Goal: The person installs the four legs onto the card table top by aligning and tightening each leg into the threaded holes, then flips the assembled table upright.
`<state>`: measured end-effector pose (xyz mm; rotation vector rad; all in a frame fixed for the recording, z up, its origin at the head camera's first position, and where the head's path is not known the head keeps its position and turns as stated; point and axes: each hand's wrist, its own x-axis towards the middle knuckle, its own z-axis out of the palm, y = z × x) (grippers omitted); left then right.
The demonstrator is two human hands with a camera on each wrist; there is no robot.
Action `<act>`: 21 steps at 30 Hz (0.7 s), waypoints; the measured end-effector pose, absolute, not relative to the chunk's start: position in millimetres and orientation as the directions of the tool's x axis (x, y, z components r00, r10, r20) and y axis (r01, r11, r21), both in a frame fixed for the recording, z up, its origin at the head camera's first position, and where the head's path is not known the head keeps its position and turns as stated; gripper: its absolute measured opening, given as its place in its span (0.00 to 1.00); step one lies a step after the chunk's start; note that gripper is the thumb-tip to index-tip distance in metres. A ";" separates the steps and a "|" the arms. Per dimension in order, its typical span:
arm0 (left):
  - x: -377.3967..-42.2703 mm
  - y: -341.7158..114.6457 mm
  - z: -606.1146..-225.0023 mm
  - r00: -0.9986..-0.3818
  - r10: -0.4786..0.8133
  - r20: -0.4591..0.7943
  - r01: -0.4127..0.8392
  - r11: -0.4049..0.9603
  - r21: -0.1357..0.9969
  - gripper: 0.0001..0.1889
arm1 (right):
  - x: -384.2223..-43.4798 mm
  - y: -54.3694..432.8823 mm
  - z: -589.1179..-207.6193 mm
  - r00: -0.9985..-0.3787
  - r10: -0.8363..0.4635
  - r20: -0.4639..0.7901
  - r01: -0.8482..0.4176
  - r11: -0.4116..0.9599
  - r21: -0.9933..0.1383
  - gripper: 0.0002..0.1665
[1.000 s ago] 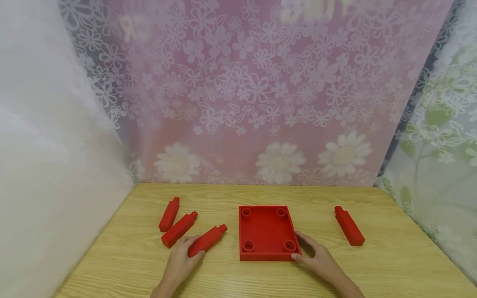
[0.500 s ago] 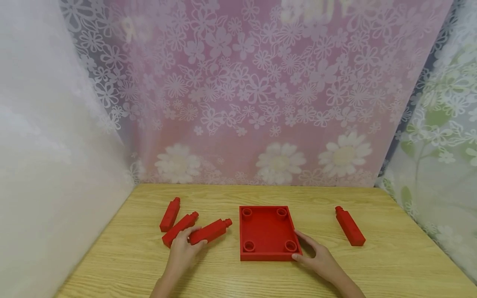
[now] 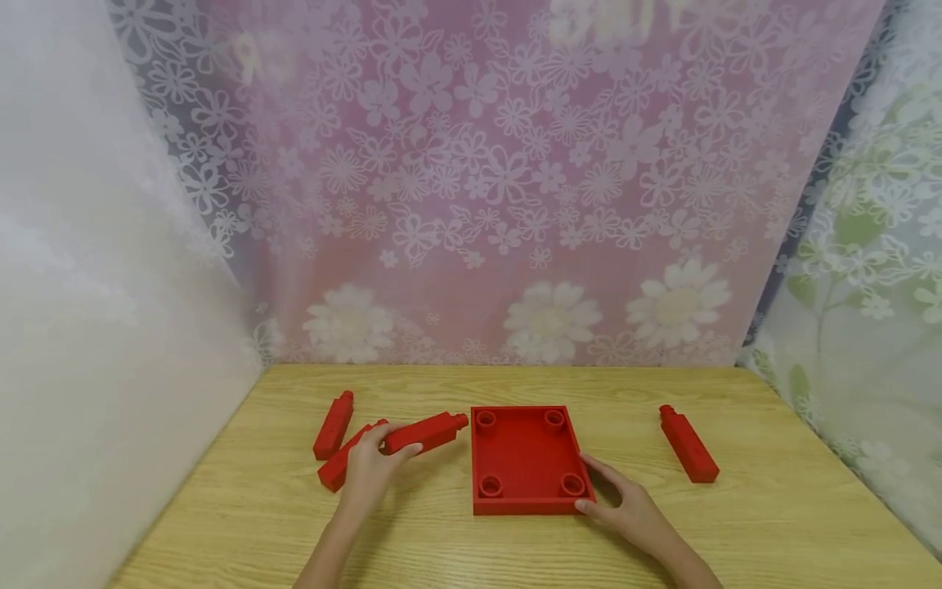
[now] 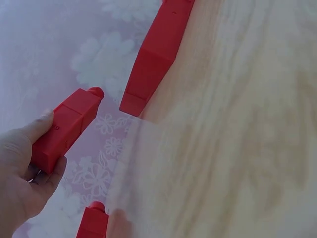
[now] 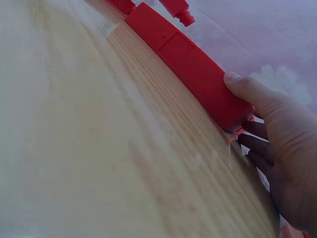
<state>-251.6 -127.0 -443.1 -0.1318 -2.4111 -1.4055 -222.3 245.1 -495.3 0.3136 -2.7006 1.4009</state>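
In the head view my left hand (image 3: 370, 468) holds a red square post (image 3: 425, 433) with a knobbed, threaded-looking end pointing right. The left wrist view shows that post (image 4: 67, 126) pinched between thumb and fingers, raised off the table. A shallow red square tray (image 3: 528, 454) with raised walls and a round socket in each corner lies at the middle. At its near right corner, my right hand (image 3: 631, 514) grips the tray, thumb on the front wall and fingers along the right side. The right wrist view shows the thumb against the tray's wall (image 5: 188, 69).
Left of the tray lie two similar red posts, one farther back (image 3: 334, 427) and one partly behind my left hand (image 3: 335, 468). Another red post (image 3: 688, 446) lies at the right. The wooden table (image 3: 456, 556) ends at a flowered curtain (image 3: 471, 204).
My left hand has lifted its post and moved it forward and right, bringing the knobbed end close to the tray's left wall. The right hand and tray stay in place.
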 end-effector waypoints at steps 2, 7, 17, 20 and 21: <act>-254.6 -124.2 -439.8 -0.934 -0.095 0.346 0.258 0.491 0.832 0.20 | -222.4 245.2 -495.3 -0.977 -0.144 0.160 -0.214 0.560 -0.801 0.42; -261.9 -116.1 -430.8 -0.934 -0.105 0.341 0.263 0.443 0.857 0.22 | -222.7 245.5 -495.1 -0.977 -0.147 0.154 -0.211 0.559 -0.802 0.42; -277.0 -100.2 -415.2 -0.929 -0.093 0.359 0.310 0.337 0.889 0.21 | -222.4 245.0 -494.0 -0.975 -0.145 0.165 -0.219 0.568 -0.793 0.42; -281.5 -96.0 -410.7 -0.916 -0.082 0.394 0.346 0.340 0.875 0.20 | -222.2 244.6 -494.5 -0.977 -0.146 0.156 -0.211 0.565 -0.797 0.42; -283.3 -94.8 -409.6 -0.911 -0.080 0.405 0.358 0.339 0.870 0.20 | -222.3 244.6 -494.8 -0.977 -0.145 0.153 -0.209 0.564 -0.799 0.42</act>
